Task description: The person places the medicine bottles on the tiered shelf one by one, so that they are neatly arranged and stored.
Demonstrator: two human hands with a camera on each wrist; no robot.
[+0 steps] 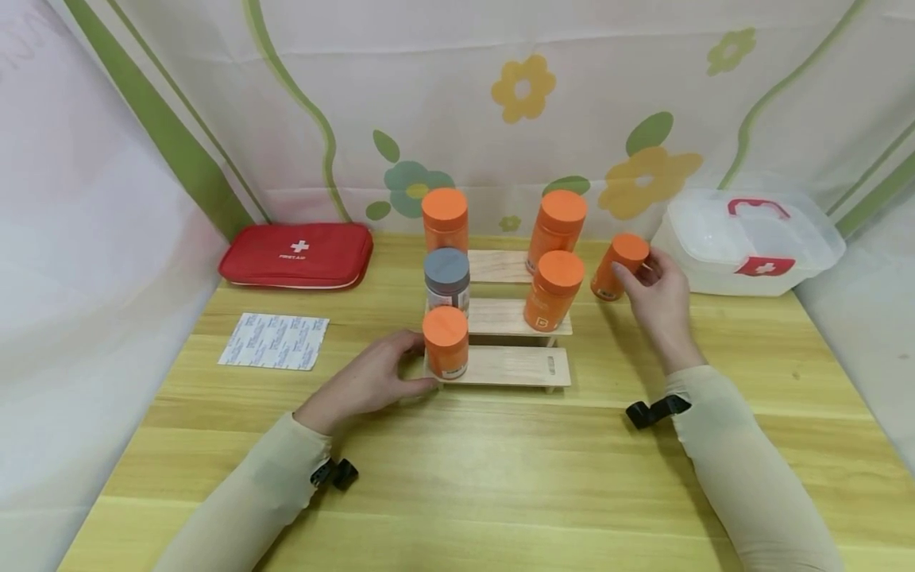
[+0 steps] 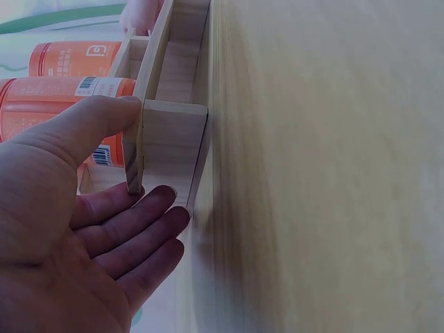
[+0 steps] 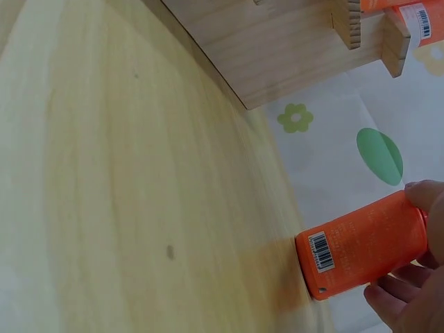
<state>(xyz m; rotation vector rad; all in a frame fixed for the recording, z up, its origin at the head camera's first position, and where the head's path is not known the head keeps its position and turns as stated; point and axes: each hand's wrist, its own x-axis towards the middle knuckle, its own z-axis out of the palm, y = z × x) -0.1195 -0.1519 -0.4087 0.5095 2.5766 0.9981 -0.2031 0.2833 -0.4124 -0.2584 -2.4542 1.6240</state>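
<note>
My left hand is at the left end of a three-step wooden stand, thumb at its front edge and fingers around the end. In the left wrist view the thumb also lies close to an orange bottle on the lowest step. To the right of the stand, my right hand grips another orange bottle near its lid. Its base is at the tabletop; the right wrist view shows a barcode on this bottle. A grey-lidded bottle stands on the middle step, left side.
More orange bottles stand at the middle right, upper left and upper right of the stand. A red first-aid pouch and a printed white packet lie left. A white lidded box sits back right.
</note>
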